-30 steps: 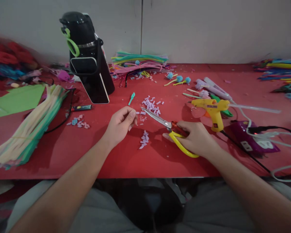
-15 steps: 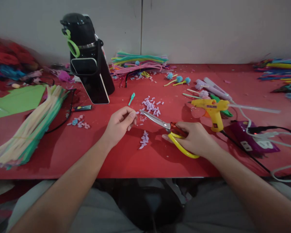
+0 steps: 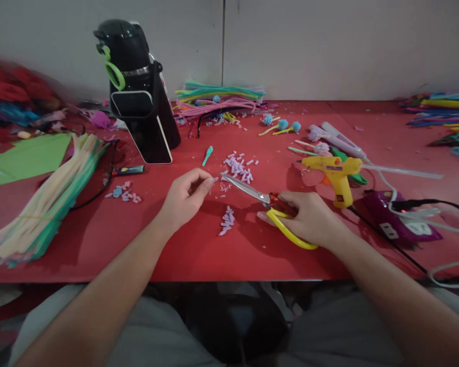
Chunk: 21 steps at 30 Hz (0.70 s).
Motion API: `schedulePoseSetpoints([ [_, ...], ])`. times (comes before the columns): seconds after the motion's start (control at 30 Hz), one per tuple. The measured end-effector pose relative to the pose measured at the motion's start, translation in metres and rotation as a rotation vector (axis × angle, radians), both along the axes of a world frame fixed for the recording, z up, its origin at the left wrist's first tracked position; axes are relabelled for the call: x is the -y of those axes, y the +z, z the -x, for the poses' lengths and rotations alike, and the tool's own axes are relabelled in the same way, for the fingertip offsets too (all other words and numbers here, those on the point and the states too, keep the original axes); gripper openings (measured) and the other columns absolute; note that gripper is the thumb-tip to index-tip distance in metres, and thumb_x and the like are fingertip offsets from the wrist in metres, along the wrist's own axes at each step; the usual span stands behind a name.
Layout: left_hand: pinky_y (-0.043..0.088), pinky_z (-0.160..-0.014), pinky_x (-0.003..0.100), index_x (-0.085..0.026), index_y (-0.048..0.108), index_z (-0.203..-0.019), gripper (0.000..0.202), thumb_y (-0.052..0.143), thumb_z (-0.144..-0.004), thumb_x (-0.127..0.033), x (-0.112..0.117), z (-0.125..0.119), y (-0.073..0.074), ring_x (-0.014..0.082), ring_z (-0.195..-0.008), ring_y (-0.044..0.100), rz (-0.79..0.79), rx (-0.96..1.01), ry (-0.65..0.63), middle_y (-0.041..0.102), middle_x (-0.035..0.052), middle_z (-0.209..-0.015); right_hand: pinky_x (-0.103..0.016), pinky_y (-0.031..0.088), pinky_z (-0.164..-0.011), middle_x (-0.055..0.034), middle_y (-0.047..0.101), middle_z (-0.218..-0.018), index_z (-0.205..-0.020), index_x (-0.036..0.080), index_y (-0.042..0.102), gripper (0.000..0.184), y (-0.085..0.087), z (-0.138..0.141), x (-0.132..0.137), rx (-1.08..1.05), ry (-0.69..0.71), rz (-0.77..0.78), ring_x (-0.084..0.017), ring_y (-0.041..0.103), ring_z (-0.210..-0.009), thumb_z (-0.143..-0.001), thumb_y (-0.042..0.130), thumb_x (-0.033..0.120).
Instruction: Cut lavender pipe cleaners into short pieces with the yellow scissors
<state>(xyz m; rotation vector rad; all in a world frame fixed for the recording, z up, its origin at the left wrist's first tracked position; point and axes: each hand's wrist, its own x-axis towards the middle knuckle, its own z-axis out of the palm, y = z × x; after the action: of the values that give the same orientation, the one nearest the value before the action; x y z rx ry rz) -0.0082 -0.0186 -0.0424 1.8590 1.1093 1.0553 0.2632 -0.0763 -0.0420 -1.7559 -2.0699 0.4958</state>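
My left hand pinches a small lilac pipe cleaner piece between thumb and forefinger. In my right hand are scissors with yellow and red handles; their blades look nearly closed and point at the left fingertips, a little apart from the piece. Behind the blade tips lies a loose pile of cut lilac pieces, with tiny trimmings below it. Nearer the front edge sits a smaller lilac pile. A teal stick with a rounded end rests beyond my left hand.
A yellow glue gun and a purple power box with cables stand at the right. Pipe cleaner bundles lie at the left and back. A black bottle rises behind my left hand, beside blue-headed stems further right.
My left thumb has shifted slightly, and more of the lilac piece shows beyond the fingertips. The scissors' handles have moved a touch to the right; the piles are unchanged.
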Motion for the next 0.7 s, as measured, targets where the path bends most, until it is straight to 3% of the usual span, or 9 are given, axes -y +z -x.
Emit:
schedulePoseSetpoints([
  [0.2,0.038,-0.058,0.023,-0.019,0.056,-0.081,0.02,0.051,-0.098,-0.028,-0.0005,0.0056,0.0,0.0093,-0.058,0.047,-0.158,-0.196,0.007,0.055,-0.0018,-0.067,-0.027,0.021,-0.048,0.0057,0.034,-0.053,-0.06,0.022,0.033,0.061,-0.0019,-0.0028,0.0,0.014,0.014,-0.002,-0.009,0.027,-0.052,-0.072,0.068,0.071],
  [0.7,0.037,-0.058,0.023,-0.019,0.057,-0.081,0.021,0.05,-0.098,-0.029,-0.0008,0.003,-0.0026,0.0095,-0.057,0.045,-0.229,-0.222,0.021,0.055,-0.0022,-0.068,-0.027,0.021,-0.049,0.0056,0.033,-0.054,-0.059,0.022,0.032,0.063,-0.0011,-0.0017,-0.0003,0.037,0.017,0.034,-0.01,0.027,-0.054,-0.071,0.066,0.073],
])
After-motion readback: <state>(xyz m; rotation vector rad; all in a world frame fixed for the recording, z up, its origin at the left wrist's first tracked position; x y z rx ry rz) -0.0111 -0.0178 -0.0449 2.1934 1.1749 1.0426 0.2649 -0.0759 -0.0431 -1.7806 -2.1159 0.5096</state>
